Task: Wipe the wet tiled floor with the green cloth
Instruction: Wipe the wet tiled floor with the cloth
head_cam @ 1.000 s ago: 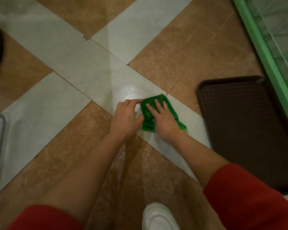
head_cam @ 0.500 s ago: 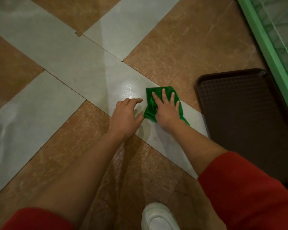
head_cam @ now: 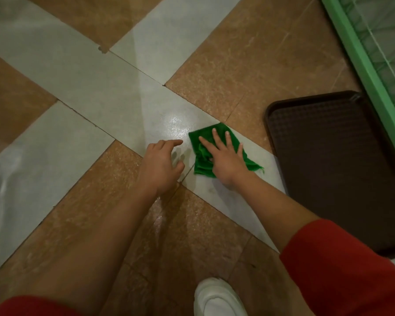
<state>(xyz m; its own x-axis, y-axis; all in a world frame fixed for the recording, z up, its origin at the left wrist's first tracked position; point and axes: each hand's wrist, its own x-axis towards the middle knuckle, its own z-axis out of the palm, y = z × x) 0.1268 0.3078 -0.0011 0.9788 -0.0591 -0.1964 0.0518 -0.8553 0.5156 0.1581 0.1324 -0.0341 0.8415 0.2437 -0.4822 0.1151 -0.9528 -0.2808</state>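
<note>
Softness is the main trait of the green cloth (head_cam: 202, 167): it lies crumpled and partly folded on a pale tile of the floor (head_cam: 100, 99), so it is probably light, limp and likely to bunch or slide under pressure on a wet surface. The right hand (head_cam: 226, 160) lies flat on top of it with fingers spread and straight, pressing rather than clutching. A broad palm hold like this seems the best grip, since it keeps the folds from rolling up. The left hand (head_cam: 161, 169) is just beside the cloth, not touching it, with fingers loosely bent and holding nothing.

A wet sheen (head_cam: 176, 124) glints just beyond the cloth's far left edge. Open floor extends to the left and ahead. On the right, a brown tray (head_cam: 328, 156) lies near the cloth, with a green frame (head_cam: 363, 65) behind it, so sweeps that way have less room. 1 white shoe (head_cam: 217, 297) stands close to the person.
</note>
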